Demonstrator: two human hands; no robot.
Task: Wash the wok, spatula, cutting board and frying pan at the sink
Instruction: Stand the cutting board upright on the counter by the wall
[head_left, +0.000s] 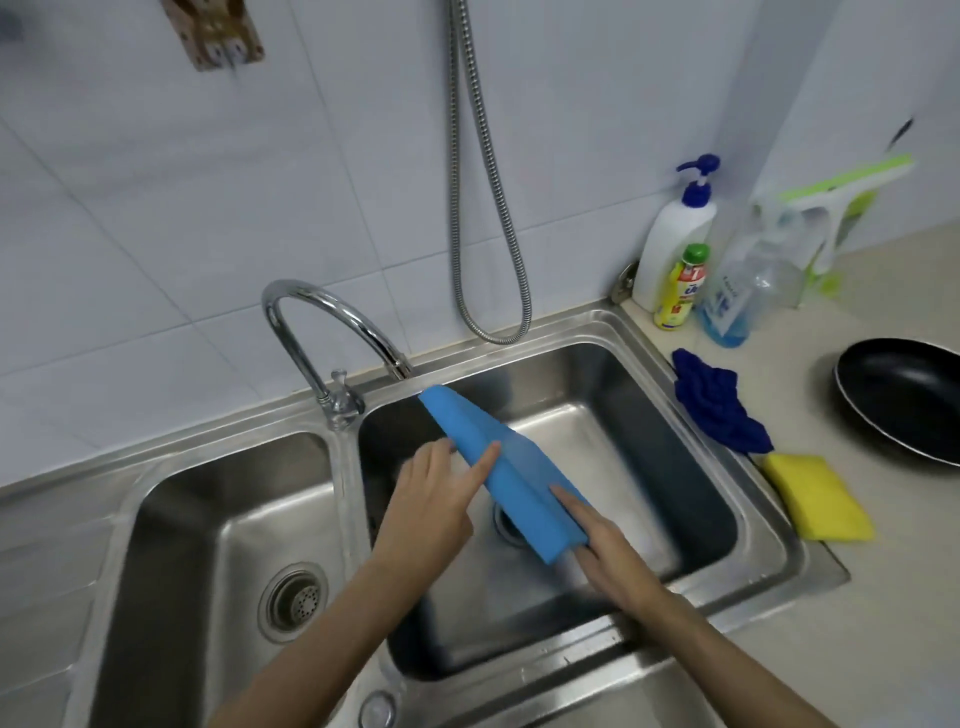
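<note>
A blue cutting board (498, 467) is held tilted on edge over the right basin of the steel sink (691, 415), under the curved faucet (322, 332). My left hand (436, 493) grips its upper left side, index finger stretched across the face. My right hand (602, 540) holds its lower right end. The black frying pan (904, 395) rests on the counter at the far right. No wok or spatula is in view.
A yellow sponge (818, 496) and a crumpled blue cloth (714, 400) lie on the counter right of the sink. Soap bottles (675, 244) and a spray bottle (743, 291) stand in the back corner. The left basin (218, 545) has a drain strainer. A shower hose (488, 208) hangs on the wall.
</note>
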